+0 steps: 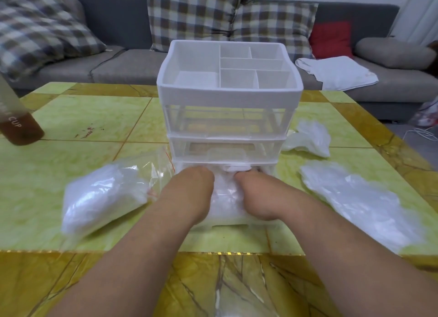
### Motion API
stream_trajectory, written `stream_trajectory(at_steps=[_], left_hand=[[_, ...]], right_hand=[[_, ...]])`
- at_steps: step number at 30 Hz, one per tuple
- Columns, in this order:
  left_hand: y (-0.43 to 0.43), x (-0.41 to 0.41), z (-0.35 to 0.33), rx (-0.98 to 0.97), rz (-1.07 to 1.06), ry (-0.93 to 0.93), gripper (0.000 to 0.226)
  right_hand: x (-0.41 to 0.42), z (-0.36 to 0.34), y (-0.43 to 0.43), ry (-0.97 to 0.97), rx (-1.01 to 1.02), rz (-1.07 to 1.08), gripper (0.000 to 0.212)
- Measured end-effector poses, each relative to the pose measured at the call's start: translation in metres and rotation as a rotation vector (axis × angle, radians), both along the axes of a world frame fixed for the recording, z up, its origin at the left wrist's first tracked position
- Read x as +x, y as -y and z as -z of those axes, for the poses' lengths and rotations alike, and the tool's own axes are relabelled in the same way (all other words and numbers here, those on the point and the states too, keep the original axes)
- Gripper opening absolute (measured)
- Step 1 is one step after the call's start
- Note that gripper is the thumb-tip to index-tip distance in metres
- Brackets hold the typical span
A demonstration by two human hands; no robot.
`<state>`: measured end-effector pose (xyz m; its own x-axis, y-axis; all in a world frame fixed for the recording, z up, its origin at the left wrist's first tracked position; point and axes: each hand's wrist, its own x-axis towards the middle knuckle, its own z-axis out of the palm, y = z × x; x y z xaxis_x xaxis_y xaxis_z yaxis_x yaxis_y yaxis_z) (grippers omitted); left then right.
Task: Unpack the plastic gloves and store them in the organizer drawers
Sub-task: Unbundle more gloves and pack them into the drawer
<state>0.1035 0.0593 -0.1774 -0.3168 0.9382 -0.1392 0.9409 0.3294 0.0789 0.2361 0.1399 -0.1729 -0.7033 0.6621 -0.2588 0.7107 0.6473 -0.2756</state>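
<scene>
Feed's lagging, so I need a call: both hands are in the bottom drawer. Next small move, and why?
Probably push the bottom drawer shut: gloves fill it under the left hand and right hand, and another pile waits on the table.

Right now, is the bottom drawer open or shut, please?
Open: the drawer juts forward; left hand and right hand press gloves inside.

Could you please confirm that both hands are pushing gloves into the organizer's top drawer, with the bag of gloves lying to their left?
Not the top drawer: the head view shows the left hand and right hand pushing gloves into the pulled-out bottom drawer of the organizer. The bag of gloves does lie to their left.
</scene>
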Motion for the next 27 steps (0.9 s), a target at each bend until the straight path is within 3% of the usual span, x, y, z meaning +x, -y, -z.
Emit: stream_trajectory(at_steps=[5, 7, 9, 11, 15, 22, 27], left_hand=[[-0.003, 0.0, 0.007, 0.083, -0.033, 0.017, 0.045], [-0.004, 0.0, 0.007, 0.086, -0.039, 0.015, 0.047], [-0.005, 0.001, 0.006, 0.072, -0.035, -0.002, 0.048], [-0.005, 0.002, 0.005, 0.07, -0.02, -0.022, 0.048], [-0.003, 0.002, 0.004, 0.082, 0.006, -0.047, 0.046], [-0.002, 0.004, -0.001, 0.006, -0.006, 0.0, 0.049], [-0.001, 0.021, -0.019, 0.243, 0.028, -0.023, 0.036]], right_hand=[[0.017, -0.038, 0.017, -0.013, 0.074, 0.044, 0.043], [0.021, -0.046, 0.026, -0.136, 0.137, 0.09, 0.039], [0.02, -0.044, 0.037, -0.225, 0.041, 0.09, 0.032], [0.017, -0.03, 0.04, -0.15, -0.074, 0.032, 0.025], [0.014, -0.012, 0.03, 0.02, -0.022, 0.022, 0.036], [0.018, -0.027, 0.036, 0.0, -0.088, 0.122, 0.031], [0.022, -0.051, 0.045, -0.095, 0.078, 0.245, 0.035]])
